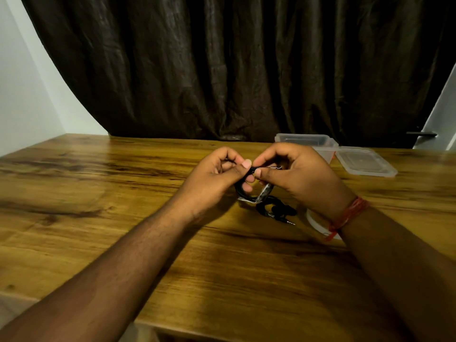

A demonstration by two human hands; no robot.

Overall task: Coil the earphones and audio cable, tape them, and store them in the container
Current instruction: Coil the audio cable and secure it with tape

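Above the counter (123,218), both hands pinch a coiled black cable (243,191) between them: left hand (217,176) and right hand (296,176) each grasp it. Taped earphones (274,209) lie below; container (308,141) and lid (365,161) stand behind.

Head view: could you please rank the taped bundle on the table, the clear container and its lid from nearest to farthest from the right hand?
From the right hand:
1. Taped bundle, on the table just below the hand.
2. Clear container, right behind the hand, partly hidden by it.
3. Lid, flat on the table farther right.
The first two are nearly level.
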